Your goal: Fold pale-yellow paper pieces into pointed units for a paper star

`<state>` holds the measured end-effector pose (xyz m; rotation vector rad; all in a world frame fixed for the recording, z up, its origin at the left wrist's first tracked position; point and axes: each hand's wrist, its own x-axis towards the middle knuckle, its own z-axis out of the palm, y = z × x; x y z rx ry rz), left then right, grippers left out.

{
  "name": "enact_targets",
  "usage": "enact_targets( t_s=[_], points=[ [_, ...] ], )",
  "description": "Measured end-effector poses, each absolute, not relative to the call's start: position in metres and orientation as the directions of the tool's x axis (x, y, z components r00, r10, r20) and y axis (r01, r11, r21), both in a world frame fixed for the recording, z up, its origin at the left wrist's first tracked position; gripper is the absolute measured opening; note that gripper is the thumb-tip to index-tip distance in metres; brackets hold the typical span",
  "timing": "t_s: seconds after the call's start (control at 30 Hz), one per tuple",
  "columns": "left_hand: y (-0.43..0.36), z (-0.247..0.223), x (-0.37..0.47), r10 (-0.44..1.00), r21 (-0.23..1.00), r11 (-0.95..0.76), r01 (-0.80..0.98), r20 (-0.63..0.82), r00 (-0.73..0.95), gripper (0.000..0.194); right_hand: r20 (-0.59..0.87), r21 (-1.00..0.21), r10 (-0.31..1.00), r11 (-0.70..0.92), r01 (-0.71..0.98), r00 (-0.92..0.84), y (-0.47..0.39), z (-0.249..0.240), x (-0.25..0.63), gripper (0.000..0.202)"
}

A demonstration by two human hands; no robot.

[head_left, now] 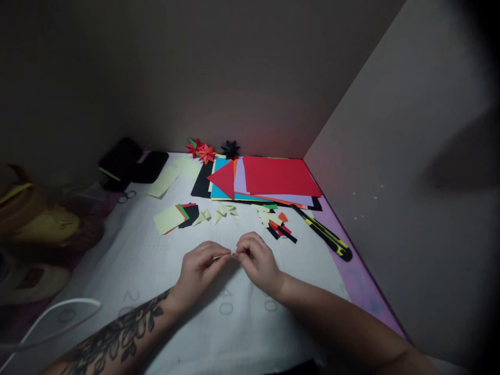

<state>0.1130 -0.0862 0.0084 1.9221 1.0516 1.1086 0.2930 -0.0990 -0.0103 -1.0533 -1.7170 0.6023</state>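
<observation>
While my left hand [201, 264] pinches a small pale paper [233, 253] above the mat [203, 333], my right hand [260, 263] closes its fingertips on the other end (most of it hidden).

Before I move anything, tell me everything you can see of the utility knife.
The utility knife is long and slim, black with yellow along its body, apparently plastic. It lies slanted at the right: its rounded end rests on the purple surface, nearer the person, and its narrow end points away, toward the stacked sheets. Neither the left hand nor the right hand touches it. Whether any blade shows is unclear.
</observation>
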Motion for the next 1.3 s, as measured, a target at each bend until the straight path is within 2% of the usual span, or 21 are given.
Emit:
enact_targets(
  t_s=[0.3, 0.57, 0.8, 1.03, 1.17, 1.3],
  points=[
    [-0.0865, 0.0057, 0.1138, 0.853, 0.802, -0.512, 0.309, 0.433, 0.291, 0.005, 0.575, -0.712, 0.807, 0.576, 0.402, -0.137, -0.097, -0.0167, 0.2931, 0.014],
    [-0.0864, 0.0063, 0.1139, 0.827, 0.772, -0.555, 0.31, 0.473, 0.302, 0.005, 0.566, -0.714, 0.809, 0.577, 0.395, -0.159, -0.0967, -0.0151, 0.2929, 0.014],
    [-0.0862, 0.0068, 0.1122, 0.815, 0.76, -0.572, 0.309, 0.482, 0.323, 0.006, 0.471, -0.783, 0.86, 0.51, 0.355, -0.196, -0.0952, -0.015, 0.2929, 0.009],
    [-0.0864, 0.0058, 0.1121, 0.81, 0.758, -0.576, 0.306, 0.479, 0.338, 0.006, 0.322, -0.81, 0.92, 0.389, 0.438, -0.223, -0.093, -0.0175, 0.2945, 0.013],
    [-0.086, 0.0072, 0.1105, 0.814, 0.759, -0.573, 0.31, 0.484, 0.32, 0.007, 0.293, -0.805, 0.929, 0.367, 0.465, -0.225, -0.0899, -0.0199, 0.2985, 0.019],
    [-0.0846, 0.0085, 0.1087, 0.831, 0.762, -0.555, 0.333, 0.483, 0.277, 0.008, 0.345, -0.843, 0.923, 0.384, 0.376, -0.169, -0.0901, -0.0168, 0.3024, 0.021]
  ],
)
